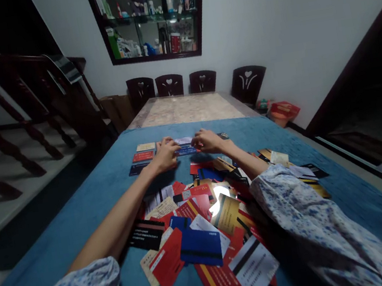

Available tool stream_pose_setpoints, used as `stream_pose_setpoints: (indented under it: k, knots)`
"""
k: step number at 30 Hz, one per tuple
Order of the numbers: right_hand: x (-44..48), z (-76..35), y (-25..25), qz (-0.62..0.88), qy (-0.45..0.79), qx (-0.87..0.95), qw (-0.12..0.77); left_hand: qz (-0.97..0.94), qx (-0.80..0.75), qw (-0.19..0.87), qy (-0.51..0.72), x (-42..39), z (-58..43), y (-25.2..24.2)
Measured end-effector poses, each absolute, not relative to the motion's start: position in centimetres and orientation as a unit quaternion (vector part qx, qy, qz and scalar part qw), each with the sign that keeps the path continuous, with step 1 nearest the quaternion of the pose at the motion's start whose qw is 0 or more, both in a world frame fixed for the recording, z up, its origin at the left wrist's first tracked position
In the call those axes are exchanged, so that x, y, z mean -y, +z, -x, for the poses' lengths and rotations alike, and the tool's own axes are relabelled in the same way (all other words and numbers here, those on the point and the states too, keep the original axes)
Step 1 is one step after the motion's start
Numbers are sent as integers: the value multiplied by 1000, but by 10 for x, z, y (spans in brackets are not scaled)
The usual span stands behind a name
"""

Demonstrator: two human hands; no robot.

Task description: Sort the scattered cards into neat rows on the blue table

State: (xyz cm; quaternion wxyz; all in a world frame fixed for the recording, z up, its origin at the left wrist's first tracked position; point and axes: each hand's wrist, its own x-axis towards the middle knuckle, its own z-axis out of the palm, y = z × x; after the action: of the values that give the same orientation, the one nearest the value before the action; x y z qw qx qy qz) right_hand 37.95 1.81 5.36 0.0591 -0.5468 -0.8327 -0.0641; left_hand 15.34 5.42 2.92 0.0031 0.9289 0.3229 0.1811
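Observation:
A blue card lies flat in the laid-out rows on the cloth, just below a pale lilac card. At its left edge are the curled fingers of my left hand. My right hand pinches at its right edge, the fingertips bent down. To the left of my left hand, a cream card, a red card and a dark navy card form a column. A dark card shows partly behind my right hand. Other cards beneath my hands are partly hidden.
A loose, overlapping pile of cards, with a blue striped card on top, spreads between my forearms. More cards, including a black card, lie right of my right arm. A blue cloth covers the table. Chairs stand beyond its far end.

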Motion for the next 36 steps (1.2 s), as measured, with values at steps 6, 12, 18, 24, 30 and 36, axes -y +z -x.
stream_pose_setpoints:
  k: [6, 12, 18, 24, 30, 36]
  knots:
    - [3, -377, 43, 535, -57, 838, 92, -930, -315, 22, 190, -30, -156, 17]
    - [14, -386, 31, 521, -51, 842, 130, -936, -303, 40, 173, -11, -167, 9]
    - [24, -392, 28, 554, -13, 827, 94, -942, -293, 67, 149, -1, -178, 2]
    - [30, -390, 28, 563, -3, 825, 51, -946, -293, 83, 114, -1, -178, -7]
    - [29, -390, 23, 559, 17, 828, 33, -944, -307, 81, 89, 4, -177, -2]
    - [24, -392, 14, 553, 15, 833, 21, -944, -318, 61, 64, 7, -178, 5]
